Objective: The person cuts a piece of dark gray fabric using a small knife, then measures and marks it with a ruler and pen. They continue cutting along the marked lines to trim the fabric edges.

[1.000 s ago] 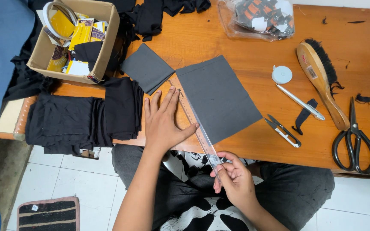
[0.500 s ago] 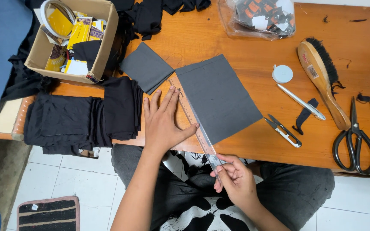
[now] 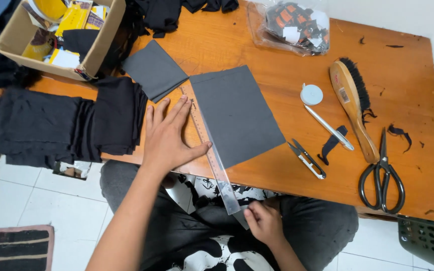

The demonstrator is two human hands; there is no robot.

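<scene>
Barely shifting since before, we are pressing our left hand [image 3: 169,138] flat, fingers spread, beside the clear ruler [image 3: 212,153]; our right hand [image 3: 263,223] is pinching its 6 o'clock end along the grey fabric [image 3: 234,113].

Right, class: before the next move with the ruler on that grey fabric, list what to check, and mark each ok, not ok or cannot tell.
1. Left hand flat, pressing the ruler: ok.
2. Ruler along the left edge of the grey fabric: ok.
3. Right hand at the ruler's near end, off the table edge: ok.
4. Marking tool in the right hand: cannot tell.
5. Fabric flat, no wrinkles: ok.
6. Scissors and snips lie apart from the fabric: ok.
</scene>
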